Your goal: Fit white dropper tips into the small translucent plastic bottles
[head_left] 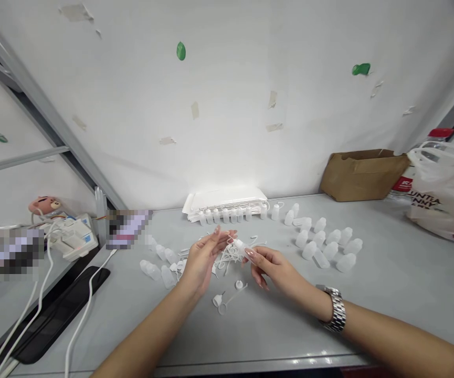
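My right hand [272, 265] holds a small translucent squeeze bottle [242, 245] between thumb and fingers, tilted with its white nozzle end toward my left hand [205, 257]. The left fingertips close at a thin white strap by the nozzle; the exact pinch is partly hidden. Behind and below both hands lies a pile of white strap caps [230, 254]. Nearer to me are a loose white nozzle cap [218, 300], a strap with a ring [222, 308] and another small white cap [239, 284].
Several capped bottles [227, 215] stand in a row before a white stack of packets [227, 198]. Uncapped bottles [331, 251] stand or lie at right, others [154, 270] at left. A cardboard box [362, 176], plastic bag [447, 194], black phone-like slab [61, 315] and white cables [88, 304] flank them.
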The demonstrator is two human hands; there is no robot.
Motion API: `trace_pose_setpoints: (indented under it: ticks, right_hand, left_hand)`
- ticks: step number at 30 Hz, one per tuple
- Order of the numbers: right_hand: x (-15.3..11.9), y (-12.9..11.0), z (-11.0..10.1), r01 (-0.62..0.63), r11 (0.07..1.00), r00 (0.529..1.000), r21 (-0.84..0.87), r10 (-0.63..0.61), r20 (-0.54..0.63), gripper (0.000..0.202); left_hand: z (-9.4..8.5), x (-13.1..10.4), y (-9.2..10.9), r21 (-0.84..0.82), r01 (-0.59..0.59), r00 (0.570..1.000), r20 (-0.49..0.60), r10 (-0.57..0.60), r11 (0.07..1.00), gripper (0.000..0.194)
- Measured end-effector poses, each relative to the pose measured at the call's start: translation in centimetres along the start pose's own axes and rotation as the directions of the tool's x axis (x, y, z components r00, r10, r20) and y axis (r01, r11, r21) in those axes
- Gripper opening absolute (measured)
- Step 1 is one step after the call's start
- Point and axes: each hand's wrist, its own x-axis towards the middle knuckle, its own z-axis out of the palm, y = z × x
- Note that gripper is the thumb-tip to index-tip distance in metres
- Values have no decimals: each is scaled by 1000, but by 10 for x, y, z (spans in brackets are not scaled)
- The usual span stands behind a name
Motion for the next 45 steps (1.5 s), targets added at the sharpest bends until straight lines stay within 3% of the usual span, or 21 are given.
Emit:
trace_pose_setpoints:
  ticks: [6, 12, 18, 22, 26, 31, 35, 39, 42, 45]
  right_hand:
    - [-1, 2, 0, 16, 1000, 1000, 26, -16, 8, 40]
    - [0, 2, 1, -8, 1000, 999, 8, 8, 36, 41]
    - [-2, 4, 4, 70, 995, 994, -67, -64, 87, 32]
    - [-5, -13, -10, 216, 900, 957, -379, -272, -100, 24]
    - [-4, -44, -39, 179, 809, 867, -559, -398, -298, 20]
    - [20, -53, -56, 80, 782, 912, -619, -308, -271, 25]
    - [47, -45, -47, 32, 719, 914, -695, -303, -271, 23]
    - [67, -49, -36, 98, 670, 886, -736, -396, -242, 12]
    - [79, -59, -26, 183, 690, 894, -700, -414, -174, 10]
    - [96, -71, -10, 238, 722, 916, -649, -389, -97, 24]
  left_hand:
    - [-5, 4, -1, -18, -45, 998, -44, 44, 999, 24]
    - [-4, 2, -3, 116, -56, 997, -42, 61, 992, 21]
    - [0, -3, -4, 280, -47, 999, 25, 42, 959, 21]
    - [-2, -1, 1, 305, -141, 990, 30, 138, 942, 34]
    - [-10, 6, 9, 430, -186, 973, -47, 227, 883, 37]
    - [-17, 12, 12, 405, -183, 962, -112, 247, 896, 36]
    - [-21, 16, 10, 449, -201, 955, -108, 276, 870, 35]
    - [-26, 22, 5, 579, -179, 953, -97, 286, 795, 31]
    - [-26, 23, -1, 696, -188, 949, -52, 310, 693, 30]
    - [-22, 19, -7, 768, -200, 954, 10, 301, 608, 26]
